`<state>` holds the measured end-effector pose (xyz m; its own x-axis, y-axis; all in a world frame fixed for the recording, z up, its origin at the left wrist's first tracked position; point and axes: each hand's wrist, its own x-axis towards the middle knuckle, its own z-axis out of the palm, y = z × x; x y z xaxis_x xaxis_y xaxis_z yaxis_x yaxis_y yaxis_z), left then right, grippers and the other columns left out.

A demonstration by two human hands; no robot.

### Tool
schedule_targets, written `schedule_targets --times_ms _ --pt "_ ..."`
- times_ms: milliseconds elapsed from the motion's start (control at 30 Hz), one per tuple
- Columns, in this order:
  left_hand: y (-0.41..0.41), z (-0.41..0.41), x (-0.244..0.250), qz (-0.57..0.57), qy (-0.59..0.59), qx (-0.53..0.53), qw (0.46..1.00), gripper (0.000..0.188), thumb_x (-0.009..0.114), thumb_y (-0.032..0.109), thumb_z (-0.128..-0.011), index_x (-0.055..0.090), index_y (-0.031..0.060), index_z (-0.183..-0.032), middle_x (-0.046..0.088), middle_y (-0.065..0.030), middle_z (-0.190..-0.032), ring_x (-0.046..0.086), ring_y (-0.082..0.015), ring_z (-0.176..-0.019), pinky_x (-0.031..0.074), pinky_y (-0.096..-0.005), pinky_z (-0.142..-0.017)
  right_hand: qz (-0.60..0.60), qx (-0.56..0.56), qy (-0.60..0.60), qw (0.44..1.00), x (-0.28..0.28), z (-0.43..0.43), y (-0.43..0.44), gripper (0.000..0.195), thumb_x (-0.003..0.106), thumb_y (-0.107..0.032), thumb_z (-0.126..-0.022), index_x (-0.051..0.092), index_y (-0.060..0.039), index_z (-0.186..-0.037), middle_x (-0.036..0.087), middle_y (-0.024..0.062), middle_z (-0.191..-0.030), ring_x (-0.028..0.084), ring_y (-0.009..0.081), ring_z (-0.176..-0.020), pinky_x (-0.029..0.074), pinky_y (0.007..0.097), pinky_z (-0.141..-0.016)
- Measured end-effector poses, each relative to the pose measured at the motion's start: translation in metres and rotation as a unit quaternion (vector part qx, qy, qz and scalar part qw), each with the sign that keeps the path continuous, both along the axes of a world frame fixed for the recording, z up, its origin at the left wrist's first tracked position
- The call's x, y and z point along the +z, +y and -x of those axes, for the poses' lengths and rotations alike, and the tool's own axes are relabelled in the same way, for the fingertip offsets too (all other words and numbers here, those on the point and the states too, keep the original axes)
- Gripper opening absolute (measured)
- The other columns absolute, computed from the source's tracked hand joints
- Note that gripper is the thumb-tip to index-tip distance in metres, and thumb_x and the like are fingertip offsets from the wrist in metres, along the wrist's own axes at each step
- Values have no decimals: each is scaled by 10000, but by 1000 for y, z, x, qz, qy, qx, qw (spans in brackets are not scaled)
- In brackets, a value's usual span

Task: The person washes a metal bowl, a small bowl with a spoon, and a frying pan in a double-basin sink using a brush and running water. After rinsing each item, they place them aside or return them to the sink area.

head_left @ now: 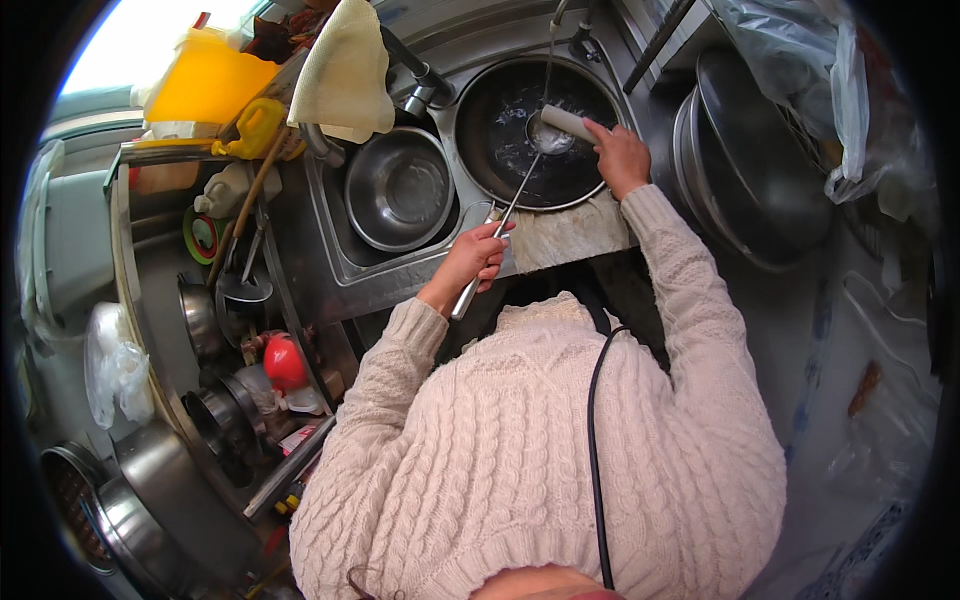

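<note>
My left hand (476,259) grips the handle of a metal ladle (519,191), whose bowl lies over a large dark pan (487,161) in the right sink basin. In my right hand (624,156) is a pale cylindrical object (568,122), its far end at the ladle's bowl; its exact kind is unclear. Water runs in a thin stream from the tap (556,21) above, and some water stands in the pan. A metal bowl (401,191) sits in the left basin. A pale cloth (574,234) lies over the sink's front edge, below the pan.
Large metal bowls or woks (750,157) lean at the right, beside plastic bags (810,67). A yellow cloth (341,75) hangs by the black faucet. At the left, a metal rack (281,277) holds pots, a yellow jug (259,127) and a long-handled utensil (247,202).
</note>
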<state>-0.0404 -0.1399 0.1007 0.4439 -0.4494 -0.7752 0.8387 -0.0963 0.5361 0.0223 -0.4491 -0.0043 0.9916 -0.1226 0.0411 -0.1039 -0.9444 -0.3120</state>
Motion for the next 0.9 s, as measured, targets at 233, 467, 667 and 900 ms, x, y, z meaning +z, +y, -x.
schedule_targets --times_ms 233,467,667,900 --pt "9 -13 3 7 -10 -13 1000 405 502 92 -969 525 64 -1372 360 82 -608 328 -29 -435 268 -215 -376 -404 5 38 914 -49 16 0 530 734 -187 -861 612 -311 -1362 678 123 -1068 645 329 -1040 492 397 -950" --pt "23 -16 -1 -37 -49 -62 996 412 501 45 -920 569 52 -1326 394 74 -616 335 -38 -442 261 -229 -388 169 196 -160 952 36 -25 7 326 576 -138 -868 719 -309 -1106 573 -6 -858 587 192 -901 436 351 -778" --pt "35 -28 10 -104 -101 -81 986 498 496 25 -889 530 6 -1385 415 60 -616 320 -42 -450 248 -227 -416 120 107 -153 975 23 -37 -16 389 586 -100 -861 725 -329 -1143 574 29 -835 591 235 -863 440 383 -722" --pt "23 -29 -17 -23 -39 1 999 458 486 47 -931 499 50 -1389 382 71 -621 314 -40 -460 251 -228 -417 -15 40 -63 997 1 17 12 464 714 -98 -802 714 -340 -1198 582 47 -827 601 269 -845 487 424 -731"
